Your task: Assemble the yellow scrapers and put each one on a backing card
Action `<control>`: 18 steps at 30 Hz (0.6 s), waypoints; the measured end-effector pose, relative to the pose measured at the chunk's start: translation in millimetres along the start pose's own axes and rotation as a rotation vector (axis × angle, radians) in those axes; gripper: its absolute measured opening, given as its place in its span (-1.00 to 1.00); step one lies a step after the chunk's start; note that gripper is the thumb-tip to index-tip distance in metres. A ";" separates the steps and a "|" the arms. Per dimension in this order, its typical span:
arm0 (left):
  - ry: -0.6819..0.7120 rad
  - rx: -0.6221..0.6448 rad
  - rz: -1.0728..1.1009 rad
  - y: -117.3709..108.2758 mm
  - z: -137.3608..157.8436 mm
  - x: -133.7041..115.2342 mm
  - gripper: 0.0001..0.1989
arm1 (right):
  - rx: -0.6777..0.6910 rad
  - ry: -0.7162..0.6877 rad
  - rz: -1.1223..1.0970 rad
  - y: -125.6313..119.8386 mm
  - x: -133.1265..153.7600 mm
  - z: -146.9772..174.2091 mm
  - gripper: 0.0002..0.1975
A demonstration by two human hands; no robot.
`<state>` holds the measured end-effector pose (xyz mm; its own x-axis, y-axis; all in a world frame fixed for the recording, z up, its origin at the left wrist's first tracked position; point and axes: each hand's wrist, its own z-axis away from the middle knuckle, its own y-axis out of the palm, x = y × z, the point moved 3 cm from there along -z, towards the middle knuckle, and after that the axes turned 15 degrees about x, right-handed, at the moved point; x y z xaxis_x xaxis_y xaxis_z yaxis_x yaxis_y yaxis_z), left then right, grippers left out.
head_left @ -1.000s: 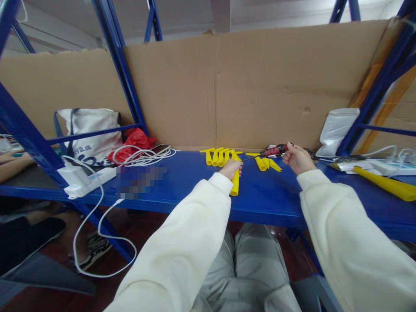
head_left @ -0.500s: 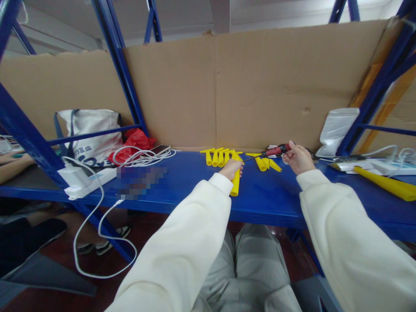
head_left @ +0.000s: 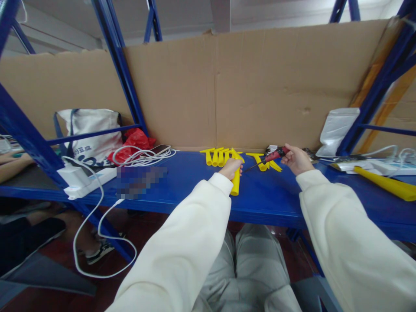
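Observation:
My left hand (head_left: pixel 232 168) is closed around a yellow plastic piece with a hollow tube end (head_left: pixel 235 187), which points toward me over the blue table (head_left: pixel 195 186). In my right hand (head_left: pixel 296 159) is a screwdriver (head_left: pixel 274 155) with a red and black handle, gripped near the handle's end. Its thin dark shaft slants down and left, with the tip close to the left hand's fingers. Several more yellow T-shaped pieces (head_left: pixel 215 158) lie in a row behind my left hand. A few other yellow pieces (head_left: pixel 261 165) lie partly behind the screwdriver.
At the left are a cloth bag (head_left: pixel 92 132), a red plastic bag (head_left: pixel 136 141), coiled white cable (head_left: pixel 146 158) and a power strip (head_left: pixel 94 182). A long yellow piece (head_left: pixel 386 184) and silver pouch (head_left: pixel 336 130) are at right. Cardboard (head_left: pixel 260 86) stands behind. Another person's arm (head_left: pixel 16 167) shows far left.
The screwdriver has tilted, its tip dropping lower and slightly away from the yellow piece. My right hand has shifted slightly left. My left hand holds nearly still.

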<state>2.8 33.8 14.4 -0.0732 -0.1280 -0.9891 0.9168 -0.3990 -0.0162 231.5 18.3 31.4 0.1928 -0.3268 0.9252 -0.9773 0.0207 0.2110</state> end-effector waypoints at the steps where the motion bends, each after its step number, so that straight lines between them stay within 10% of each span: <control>1: 0.002 -0.001 0.002 0.2 -0.1 0.0 -0.87 | 0.015 0.050 0.033 0.7 -1.6 -0.5 -0.56; 18: -0.002 -0.049 -0.004 3.7 6.6 -4.8 -0.85 | 0.576 0.494 0.708 27.1 -24.6 17.1 -0.56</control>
<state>4.0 26.9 20.0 -0.0772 -0.1285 -0.9887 0.9348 -0.3542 -0.0270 198.8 10.8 9.0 -0.5543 0.0105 0.8323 -0.7500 -0.4399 -0.4939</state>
